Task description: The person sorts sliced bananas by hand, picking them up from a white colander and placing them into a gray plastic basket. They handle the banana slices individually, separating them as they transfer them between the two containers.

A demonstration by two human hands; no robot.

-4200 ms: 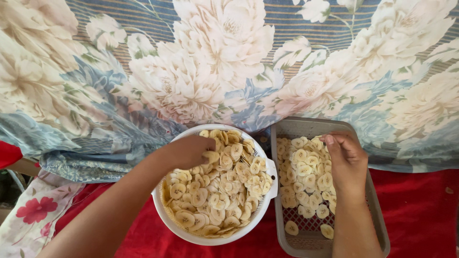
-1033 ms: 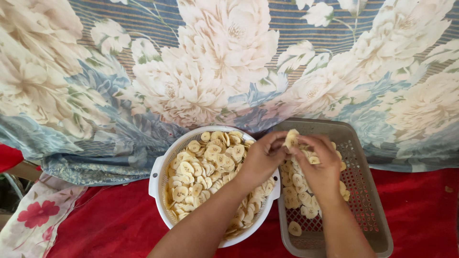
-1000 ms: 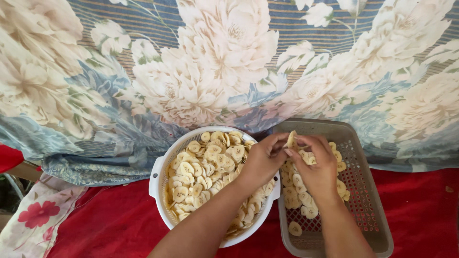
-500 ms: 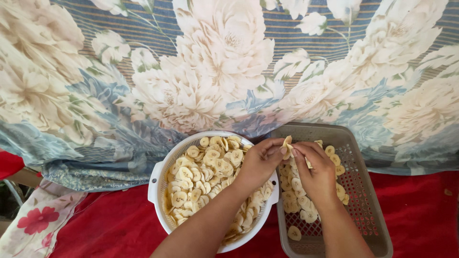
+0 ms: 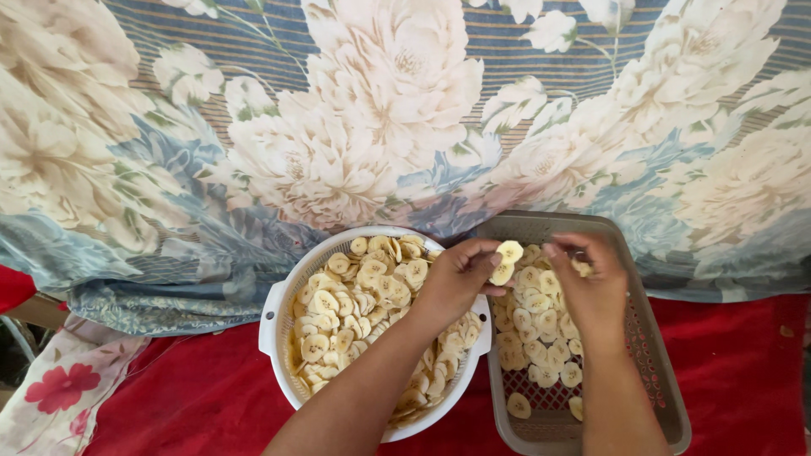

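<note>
Your left hand is pinching a few pale yellow banana slices between thumb and fingertips, holding them over the near rim of the grey plastic mesh tray. Your right hand, just at three o'clock of the slices, is curling its fingers loosely over the tray's sliced pile; whether it is gripping anything, you cannot tell. At nine o'clock, the round white plastic colander is sitting heaped with slices on the red cloth, with flowered fabric draping at twelve o'clock.
</note>
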